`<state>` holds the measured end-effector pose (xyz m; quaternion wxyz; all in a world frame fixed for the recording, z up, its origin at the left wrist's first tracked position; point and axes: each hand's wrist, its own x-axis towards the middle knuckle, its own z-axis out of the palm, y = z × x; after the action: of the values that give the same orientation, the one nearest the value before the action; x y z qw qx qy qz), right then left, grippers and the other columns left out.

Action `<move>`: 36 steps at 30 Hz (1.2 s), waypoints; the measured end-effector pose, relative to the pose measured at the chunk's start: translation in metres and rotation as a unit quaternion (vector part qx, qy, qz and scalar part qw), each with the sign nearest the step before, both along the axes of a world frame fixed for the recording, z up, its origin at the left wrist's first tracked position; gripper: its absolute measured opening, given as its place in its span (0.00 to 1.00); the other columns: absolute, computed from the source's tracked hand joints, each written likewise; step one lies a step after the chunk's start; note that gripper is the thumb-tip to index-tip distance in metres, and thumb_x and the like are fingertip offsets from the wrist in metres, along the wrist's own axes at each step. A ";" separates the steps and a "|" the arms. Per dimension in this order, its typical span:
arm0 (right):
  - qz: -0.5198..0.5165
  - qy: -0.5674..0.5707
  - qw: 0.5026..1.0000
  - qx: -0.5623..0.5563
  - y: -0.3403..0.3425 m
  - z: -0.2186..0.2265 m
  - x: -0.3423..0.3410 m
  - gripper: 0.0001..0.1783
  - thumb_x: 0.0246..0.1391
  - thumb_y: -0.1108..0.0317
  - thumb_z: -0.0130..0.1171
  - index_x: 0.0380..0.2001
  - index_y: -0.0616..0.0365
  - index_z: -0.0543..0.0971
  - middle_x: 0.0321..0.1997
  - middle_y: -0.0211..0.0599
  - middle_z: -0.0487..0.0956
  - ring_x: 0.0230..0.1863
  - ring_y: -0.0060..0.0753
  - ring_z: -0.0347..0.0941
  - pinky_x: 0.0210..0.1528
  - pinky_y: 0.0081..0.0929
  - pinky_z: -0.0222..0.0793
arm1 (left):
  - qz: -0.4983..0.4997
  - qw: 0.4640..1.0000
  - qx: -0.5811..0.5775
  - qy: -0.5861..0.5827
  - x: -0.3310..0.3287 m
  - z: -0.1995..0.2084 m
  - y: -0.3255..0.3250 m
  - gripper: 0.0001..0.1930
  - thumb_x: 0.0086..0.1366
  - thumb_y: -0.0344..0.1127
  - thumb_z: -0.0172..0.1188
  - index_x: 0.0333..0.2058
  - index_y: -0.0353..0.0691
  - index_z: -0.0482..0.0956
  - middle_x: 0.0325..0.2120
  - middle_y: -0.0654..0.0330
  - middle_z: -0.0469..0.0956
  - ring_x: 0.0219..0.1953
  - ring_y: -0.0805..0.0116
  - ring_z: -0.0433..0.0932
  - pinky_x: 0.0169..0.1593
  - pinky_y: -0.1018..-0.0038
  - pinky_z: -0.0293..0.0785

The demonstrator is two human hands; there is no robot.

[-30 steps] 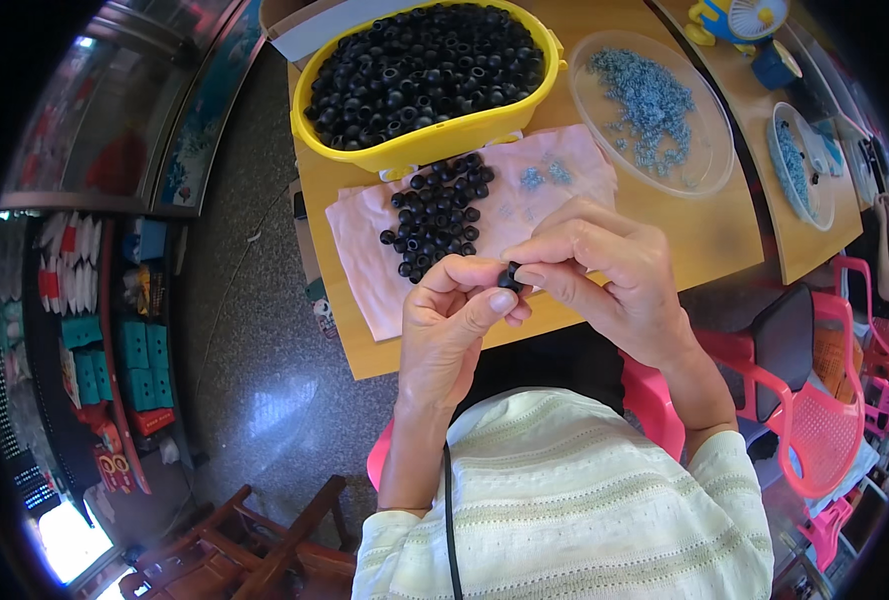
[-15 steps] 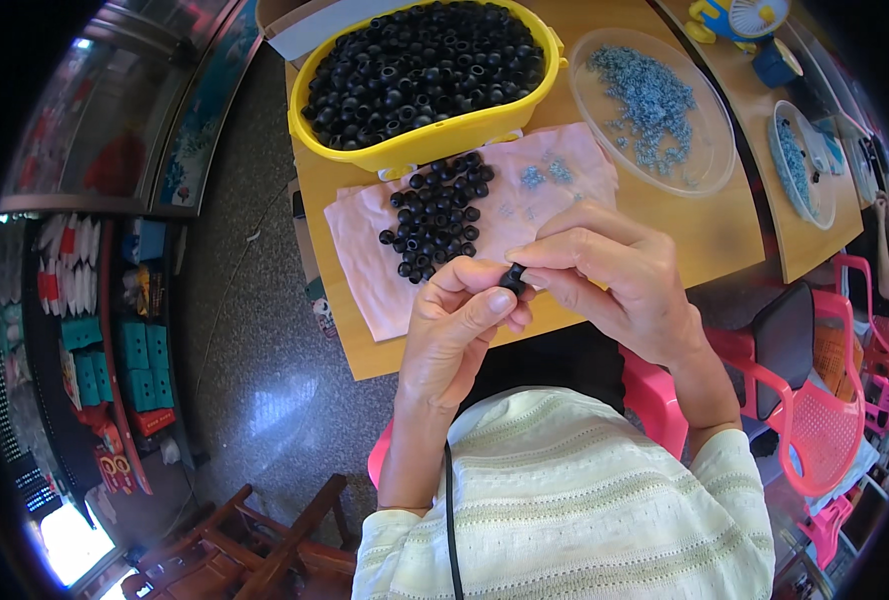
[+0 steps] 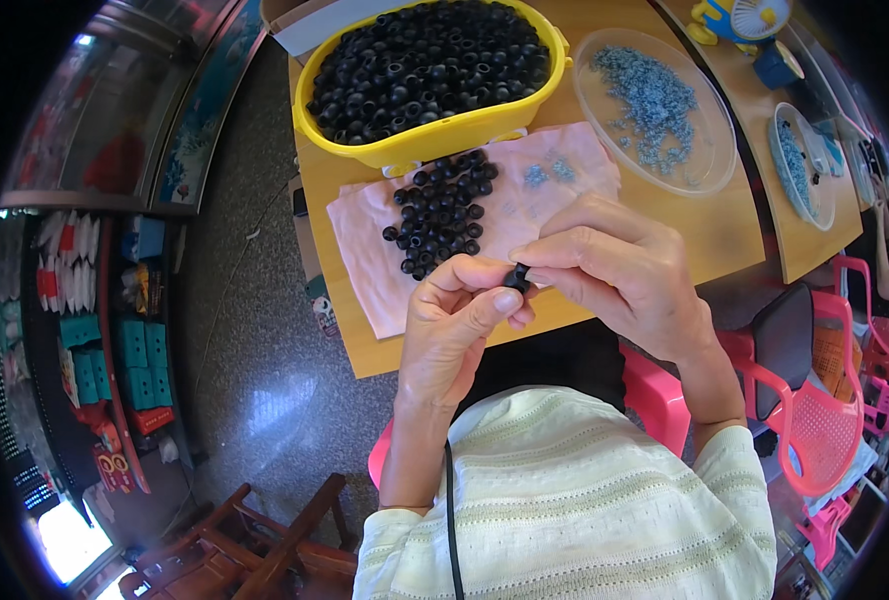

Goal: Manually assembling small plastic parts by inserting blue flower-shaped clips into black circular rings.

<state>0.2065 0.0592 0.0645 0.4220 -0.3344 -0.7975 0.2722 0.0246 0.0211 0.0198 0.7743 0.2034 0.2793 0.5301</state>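
Note:
My left hand (image 3: 450,325) is closed, its thumb and fingers pinching a small round black bead-like piece (image 3: 518,280) with a hole in it. Right up against that piece are the pinched fingertips of my right hand (image 3: 630,275); whatever lies between them is too small or hidden to make out. Both hands are above the table's near edge, by a pink cloth (image 3: 363,262). A loose group of similar black pieces (image 3: 443,215) is spread on the cloth. To their right lie small heaps of light-blue bits (image 3: 536,177).
A yellow tub (image 3: 390,152) full of black pieces stands at the back. Beside it is a clear round tray (image 3: 710,178) with many light-blue bits (image 3: 650,105). Farther right, another tray (image 3: 793,170) and a small fan (image 3: 760,18) stand on a second table. Pink chairs (image 3: 825,440) are at right.
Both hands stay together on the black piece, with only a very slight shift of the fingers. The view has moved slightly; the pieces on the cloth look the same.

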 end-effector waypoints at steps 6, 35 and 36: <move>-0.017 -0.039 0.999 0.015 -0.008 0.003 -0.003 0.14 0.39 0.74 0.67 0.33 0.60 0.79 0.30 0.34 0.74 0.32 0.37 0.72 0.34 0.29 0.70 | -0.028 0.998 -0.031 -0.051 -0.002 0.000 -0.001 0.06 0.58 0.25 0.63 0.35 0.38 0.76 0.34 0.55 0.79 0.35 0.66 0.80 0.43 0.72 0.77; -0.104 -0.122 0.983 0.088 0.129 -0.004 -0.020 0.13 0.43 0.71 0.64 0.35 0.58 0.78 0.33 0.32 0.76 0.37 0.35 0.75 0.33 0.30 0.73 | 0.273 0.679 0.343 0.589 -0.076 0.090 0.253 0.12 0.57 0.32 0.66 0.38 0.35 0.78 0.29 0.62 0.80 0.32 0.78 0.77 0.38 0.81 0.73; -0.110 -0.135 0.981 0.088 0.132 -0.003 -0.024 0.11 0.43 0.71 0.64 0.33 0.58 0.77 0.33 0.33 0.75 0.37 0.35 0.74 0.34 0.30 0.72 | 0.274 0.679 0.342 0.589 -0.089 0.089 0.274 0.12 0.57 0.32 0.66 0.38 0.35 0.78 0.29 0.62 0.80 0.32 0.78 0.77 0.38 0.81 0.73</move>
<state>0.1826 0.1917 0.0618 0.3654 -0.4152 -0.8265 0.1050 -0.0643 0.2949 0.1087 0.1463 0.6389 0.5200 0.5477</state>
